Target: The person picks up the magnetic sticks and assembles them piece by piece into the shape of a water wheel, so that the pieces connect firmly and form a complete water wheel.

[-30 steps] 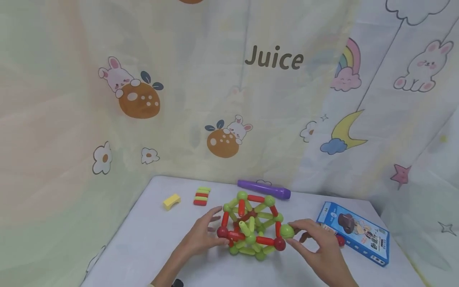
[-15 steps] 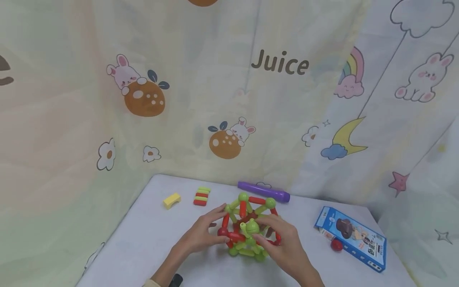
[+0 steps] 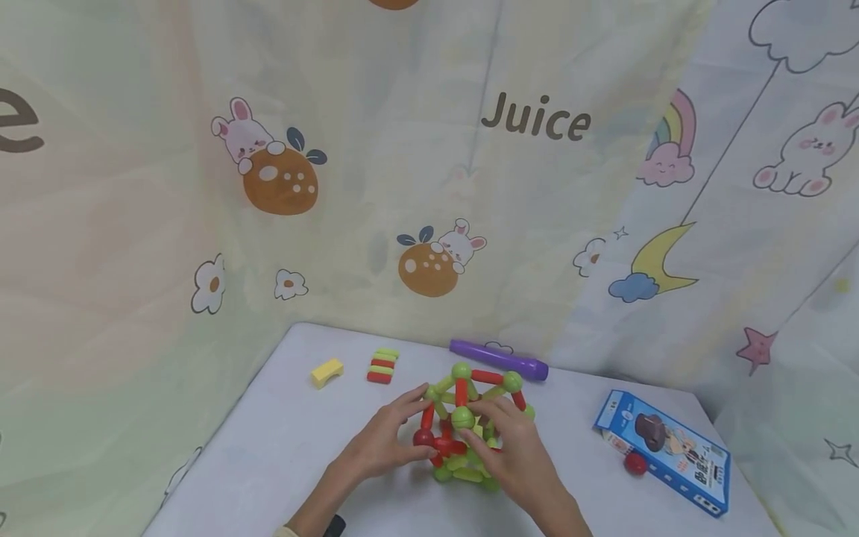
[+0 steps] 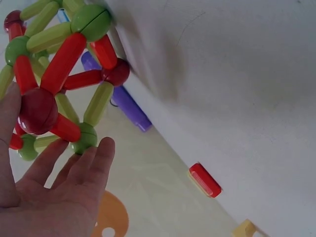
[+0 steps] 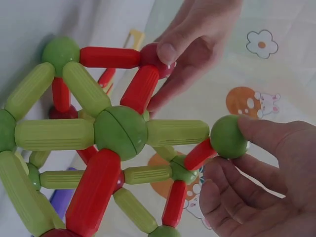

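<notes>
An openwork frame of red and yellow-green magnetic rods (image 3: 461, 393) joined by balls stands on the white table. My left hand (image 3: 382, 444) holds its left side, thumb on a dark red ball (image 5: 154, 59) and fingertips at a green ball (image 4: 85, 138). My right hand (image 3: 520, 455) pinches another green ball (image 5: 228, 137) between thumb and fingers, at the front of the frame. In the right wrist view, this ball sits right at the ends of a yellow-green rod (image 5: 177, 132) and a red rod (image 5: 199, 154). The right hand hides part of the frame in the head view.
A yellow arch block (image 3: 326, 373) and a row of several loose rods (image 3: 382, 365) lie at the back left. Behind the frame is a purple stick (image 3: 499, 359). To the right lie a blue box (image 3: 671, 447) and a loose red ball (image 3: 635, 463). A printed curtain (image 3: 362, 149) hangs behind.
My right hand has carried the green ball leftward from beside the frame's right corner to its front middle. The left hand has stayed at the left side.
</notes>
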Available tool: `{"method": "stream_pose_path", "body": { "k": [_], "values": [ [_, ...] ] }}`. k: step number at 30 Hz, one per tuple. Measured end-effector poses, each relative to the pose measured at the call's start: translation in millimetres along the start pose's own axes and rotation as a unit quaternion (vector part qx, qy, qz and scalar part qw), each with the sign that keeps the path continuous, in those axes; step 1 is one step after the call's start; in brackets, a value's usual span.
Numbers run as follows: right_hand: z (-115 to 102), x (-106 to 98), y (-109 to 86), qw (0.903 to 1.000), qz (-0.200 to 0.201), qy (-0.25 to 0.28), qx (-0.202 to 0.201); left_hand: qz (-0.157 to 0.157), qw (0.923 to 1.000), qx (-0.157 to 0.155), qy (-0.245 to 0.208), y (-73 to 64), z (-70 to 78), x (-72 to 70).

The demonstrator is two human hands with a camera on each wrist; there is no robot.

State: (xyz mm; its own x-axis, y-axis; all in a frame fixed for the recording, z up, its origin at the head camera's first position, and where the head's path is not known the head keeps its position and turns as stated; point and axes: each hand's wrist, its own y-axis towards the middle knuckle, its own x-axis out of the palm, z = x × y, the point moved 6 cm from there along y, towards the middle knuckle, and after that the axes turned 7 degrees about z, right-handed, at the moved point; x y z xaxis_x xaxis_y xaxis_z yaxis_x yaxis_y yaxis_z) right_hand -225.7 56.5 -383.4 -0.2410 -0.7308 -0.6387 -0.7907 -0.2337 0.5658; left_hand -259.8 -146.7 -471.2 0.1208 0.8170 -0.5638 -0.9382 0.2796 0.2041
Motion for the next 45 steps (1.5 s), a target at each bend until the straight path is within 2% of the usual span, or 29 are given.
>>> {"method": "stream_pose_path", "body": {
  "k": [7, 14, 18, 26, 33, 36, 39, 42, 45],
  "values": [
    [2.7, 4.5, -1.1, 0.9998, 0.004, -0.016, -0.006, -0.006, 1.0000, -0.005, -0.006, 0.4, 2.0, -0.4],
    [-1.3, 9.1, -3.7, 0.9980, 0.010, -0.059, -0.022, -0.004, 1.0000, -0.003, -0.002, 0.2, 2.8, -1.1],
    [-1.7, 11.8, -3.7, 0.9988, 0.006, -0.047, -0.016, -0.004, 1.0000, -0.005, 0.001, 0.4, 2.6, -0.3],
    [2.4, 17.1, -0.1, 0.9990, -0.026, -0.021, 0.031, -0.007, 0.9999, -0.008, 0.005, 1.2, 0.4, 0.1],
    [4.6, 18.6, 2.3, 0.9985, -0.034, -0.003, 0.042, -0.004, 1.0000, -0.001, 0.003, 2.2, -1.6, -1.1],
    [7.8, 14.9, -0.1, 0.9992, -0.019, 0.009, 0.035, -0.006, 1.0000, -0.003, 0.000, 2.4, -3.3, -1.0],
    [14.8, 1.6, -9.0, 0.9997, 0.021, 0.014, 0.006, -0.009, 0.9997, -0.009, -0.021, 3.2, -8.3, -2.8],
    [27.4, -18.4, -23.7, 0.9973, 0.070, -0.003, -0.020, 0.021, 0.9986, -0.025, -0.043, 7.8, -22.7, -14.6],
    [50.5, -35.1, -39.1, 0.9956, 0.086, -0.039, 0.003, 0.095, 0.9933, -0.064, -0.018, 20.0, -46.0, -33.9]
  ]
}}
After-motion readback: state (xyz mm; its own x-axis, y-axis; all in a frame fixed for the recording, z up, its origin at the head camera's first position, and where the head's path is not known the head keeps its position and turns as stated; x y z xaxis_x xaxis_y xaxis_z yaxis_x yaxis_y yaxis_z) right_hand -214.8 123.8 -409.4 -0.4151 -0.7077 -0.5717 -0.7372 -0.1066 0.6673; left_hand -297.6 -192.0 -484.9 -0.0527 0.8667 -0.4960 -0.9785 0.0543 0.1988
